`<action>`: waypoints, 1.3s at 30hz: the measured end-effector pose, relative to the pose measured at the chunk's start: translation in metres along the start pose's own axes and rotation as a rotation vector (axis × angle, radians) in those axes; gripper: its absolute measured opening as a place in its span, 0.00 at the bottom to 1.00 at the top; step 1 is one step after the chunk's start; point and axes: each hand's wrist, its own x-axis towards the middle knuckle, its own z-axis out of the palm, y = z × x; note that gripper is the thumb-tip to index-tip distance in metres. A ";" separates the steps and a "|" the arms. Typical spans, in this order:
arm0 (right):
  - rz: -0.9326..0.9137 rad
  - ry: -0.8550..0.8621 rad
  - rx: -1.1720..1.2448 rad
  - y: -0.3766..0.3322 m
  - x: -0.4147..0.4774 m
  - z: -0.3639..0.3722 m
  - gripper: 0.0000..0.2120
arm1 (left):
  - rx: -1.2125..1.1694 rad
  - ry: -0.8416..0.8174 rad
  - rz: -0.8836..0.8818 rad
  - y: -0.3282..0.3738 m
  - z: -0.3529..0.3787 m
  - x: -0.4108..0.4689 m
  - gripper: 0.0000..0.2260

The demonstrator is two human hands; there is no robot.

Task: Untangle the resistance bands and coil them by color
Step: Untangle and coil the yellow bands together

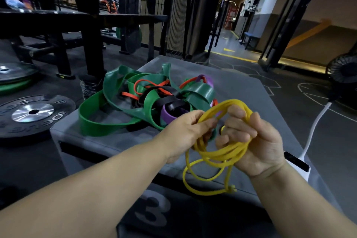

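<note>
1. Yellow band (226,152) was held above the near part of the surface (241,87), gathered into several loose loops between both hands. One long loop and a knotted end (231,189) hung free below.
2. Right grip (257,141) was curled round the bundled loops. The left grip (185,131) pinched a strand between thumb and fingers, just beside the right.
3. Risk: the loops were uneven and unsecured. The tubing looked springy, so a slackened right grip would likely let the coil fall open.
4. Risk: the hanging knot could catch in a loop during winding and start a fresh snarl.
5. Risk: the tangle (154,98) of green, black, orange and purple bands lay on the surface just behind the hands. Whether any yellow strand ran into it could not be told. If one did, pulling would tighten that pile or drag it towards the edge.
</note>
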 end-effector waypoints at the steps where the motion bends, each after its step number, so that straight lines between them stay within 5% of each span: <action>1: -0.011 -0.010 0.023 0.002 0.000 0.001 0.09 | -0.029 0.006 -0.022 -0.001 0.001 0.000 0.08; 5: 0.001 0.008 0.077 0.003 0.001 0.000 0.17 | -0.198 -0.048 -0.101 -0.002 0.000 0.002 0.05; 10: 0.021 0.026 0.151 -0.006 0.003 -0.003 0.11 | -0.391 -0.094 -0.157 -0.002 -0.002 0.001 0.01; 14: 0.012 0.008 0.216 -0.010 0.005 -0.010 0.14 | -0.195 -0.061 -0.192 -0.008 0.002 -0.001 0.04; 18: -0.102 0.069 0.320 -0.025 0.001 -0.022 0.11 | 0.038 -0.269 -0.307 -0.015 0.005 -0.008 0.16; 22: -0.375 0.439 0.139 -0.042 -0.005 -0.022 0.09 | 0.428 -0.376 -0.329 -0.022 0.003 -0.009 0.06; 28: -0.587 0.833 -0.073 -0.054 -0.001 -0.013 0.03 | 1.110 -0.087 -0.187 -0.016 0.002 -0.005 0.05; 34: -0.747 0.949 -0.099 -0.070 -0.006 -0.017 0.04 | 1.188 0.100 -0.063 -0.005 0.001 -0.008 0.05; 39: -0.823 1.043 -0.224 -0.087 -0.019 -0.022 0.02 | 1.141 0.022 -0.098 0.008 -0.018 -0.005 0.07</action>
